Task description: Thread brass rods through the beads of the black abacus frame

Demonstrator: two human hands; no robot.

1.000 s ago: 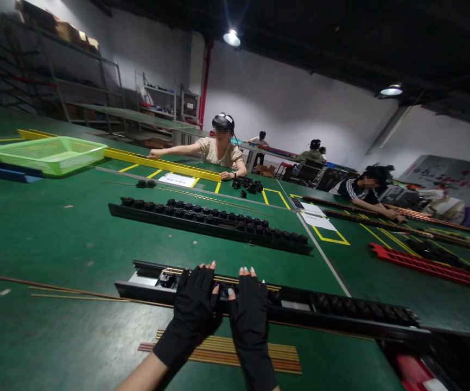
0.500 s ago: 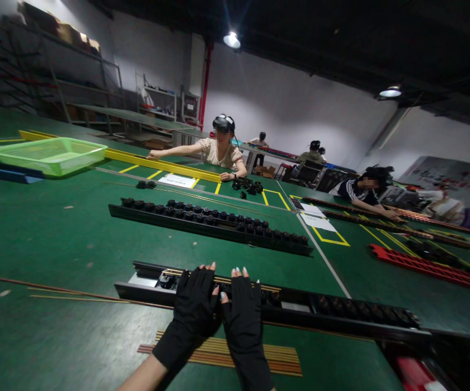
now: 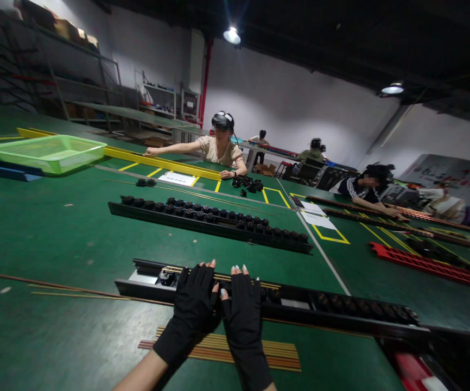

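Observation:
Both my hands wear black fingerless gloves and lie side by side on a long black rail [image 3: 341, 314] that runs across the green table [image 3: 56, 239] in front of me. My left hand [image 3: 194, 304] rests palm down on the rail, fingers stretched forward over thin brass rods [image 3: 267, 284] laid in it. My right hand [image 3: 241, 307] lies flat beside it, fingers extended, thumb touching the left hand. Small black parts sit in the rail to the right of my hands. What lies under my palms is hidden.
A bundle of orange and yellow rods [image 3: 284, 355] lies near my wrists. Thin rods [image 3: 56, 288] stretch left. A second black rail [image 3: 210, 222] with several black parts lies farther off. A green basket [image 3: 48, 152] stands far left. Other people work at the far tables.
My right hand has slid left until it touches my left hand. The left hand has stayed in place on the rail.

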